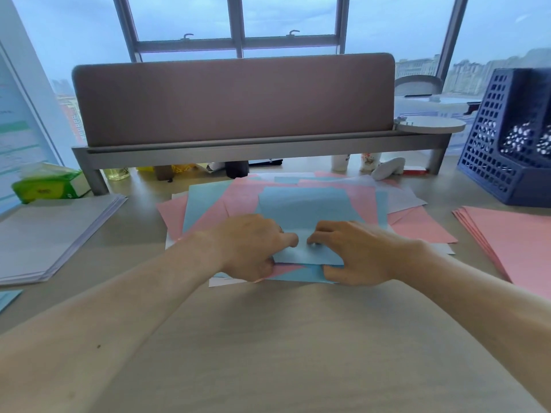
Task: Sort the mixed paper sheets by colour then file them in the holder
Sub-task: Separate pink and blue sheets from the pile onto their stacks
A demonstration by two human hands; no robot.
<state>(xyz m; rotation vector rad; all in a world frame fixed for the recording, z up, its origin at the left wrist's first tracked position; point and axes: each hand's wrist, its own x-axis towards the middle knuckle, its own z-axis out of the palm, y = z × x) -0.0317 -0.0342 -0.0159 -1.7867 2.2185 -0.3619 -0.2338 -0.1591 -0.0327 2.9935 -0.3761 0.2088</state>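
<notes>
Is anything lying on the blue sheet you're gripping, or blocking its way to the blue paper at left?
Nothing visible lies on the blue sheet; left hand and right hand grip its near edge. Toward the blue paper, only bare desk shows; the white stack sits farther back.

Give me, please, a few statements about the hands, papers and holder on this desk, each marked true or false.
1. The left hand and the right hand both pinch the top blue sheet at its near edge. True.
2. The pink stack lies on the left of the desk. False: it lies on the right; the white stack is on the left.
3. The dark blue holder stands at the far right. True.
4. The green tissue pack sits on the mixed pile. False: it sits apart from the pile, at the far left behind the white stack.
5. The mixed pile shows pink, blue and white sheets. True.
</notes>
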